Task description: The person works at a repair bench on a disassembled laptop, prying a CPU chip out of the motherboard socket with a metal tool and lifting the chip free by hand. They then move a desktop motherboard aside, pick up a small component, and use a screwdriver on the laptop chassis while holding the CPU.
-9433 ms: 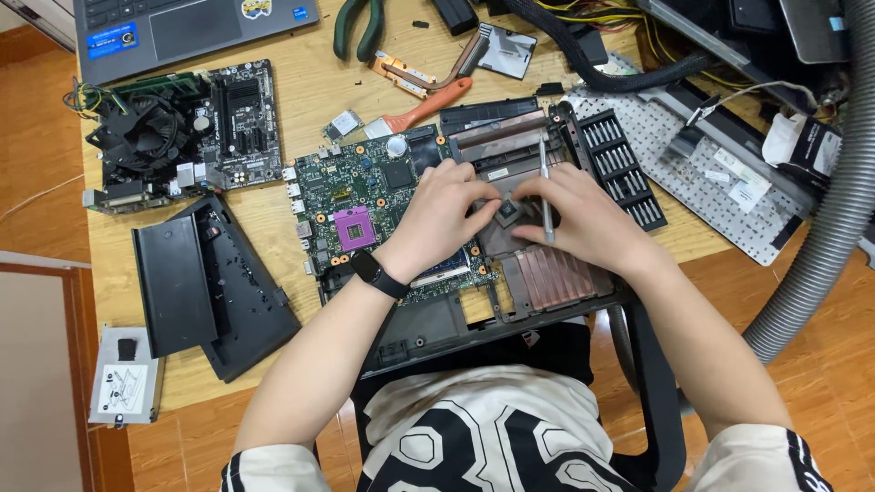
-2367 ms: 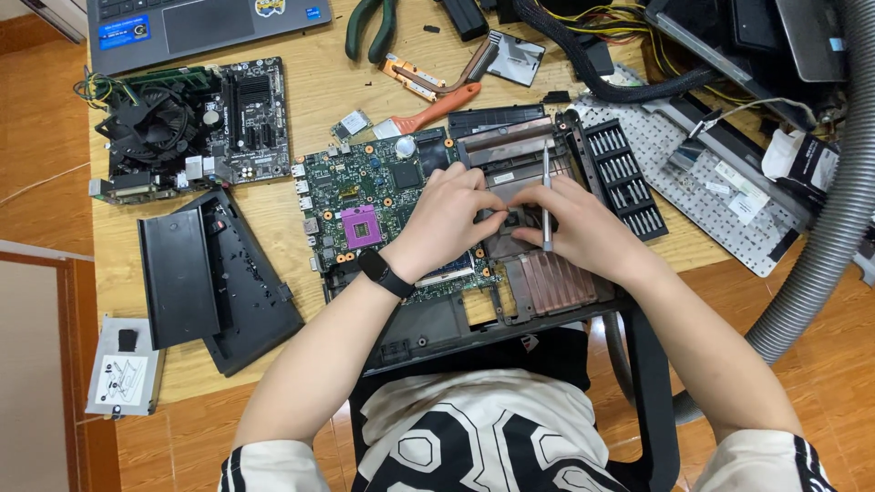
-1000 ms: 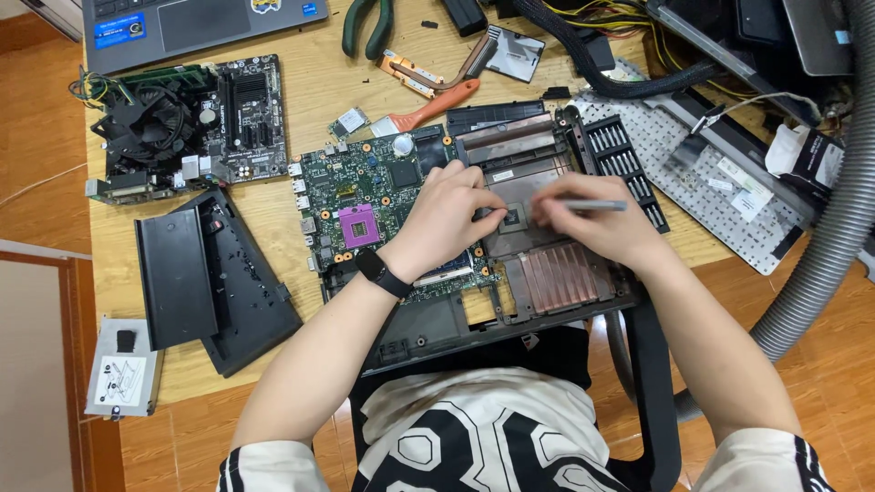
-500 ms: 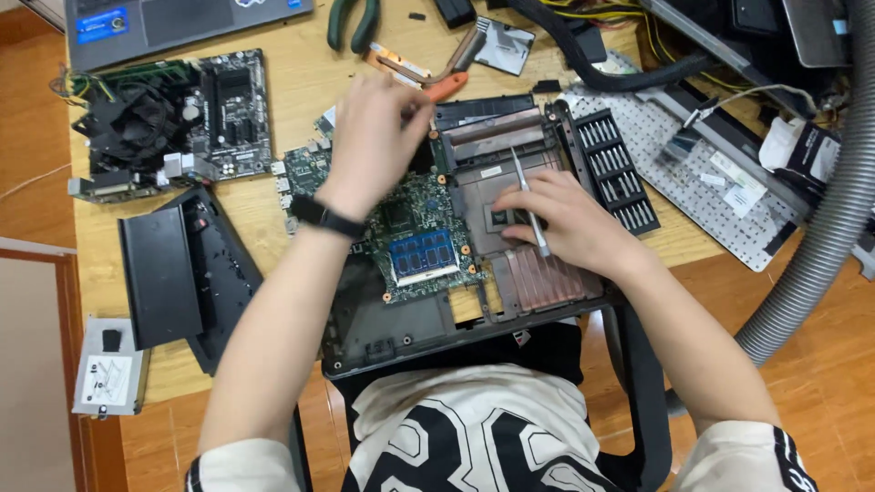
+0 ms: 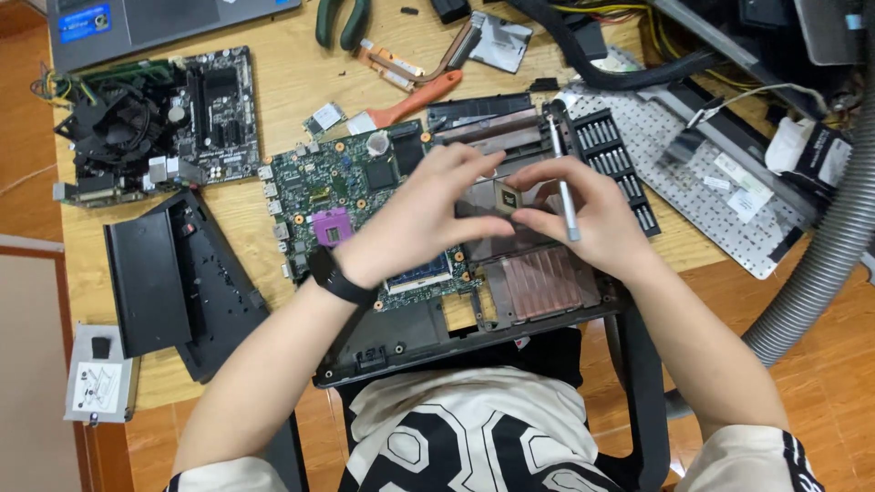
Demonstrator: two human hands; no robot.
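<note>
A wooden desk (image 5: 273, 100) on a reddish floor carries dismantled computer parts. Far to the left of the hands lie a desktop motherboard with a black fan (image 5: 150, 118) and, nearer the person, a black plastic cover (image 5: 169, 282); a small drive bracket (image 5: 100, 374) sits at the desk's near corner. The left hand (image 5: 415, 219), a black watch on its wrist, hangs above the green laptop motherboard (image 5: 351, 196), its fingers curled toward a small square chip (image 5: 507, 197). The chip is pinched between the fingertips of both hands, held in the air above the open laptop chassis (image 5: 510, 301). The right hand (image 5: 592, 223) also clamps a slim grey screwdriver (image 5: 563, 182) against its palm, shaft pointing away from the person. Beyond the hands lie orange-handled pliers (image 5: 415, 96); to their right, a detached keyboard (image 5: 693, 173) and a grey ribbed hose (image 5: 820, 264).

The chip is judged light, rigid and fragile, best gripped by its edges, never its flat faces. Free room is scarce: the chassis overhangs the desk's near edge, and loose parts crowd every side of the hands.
</note>
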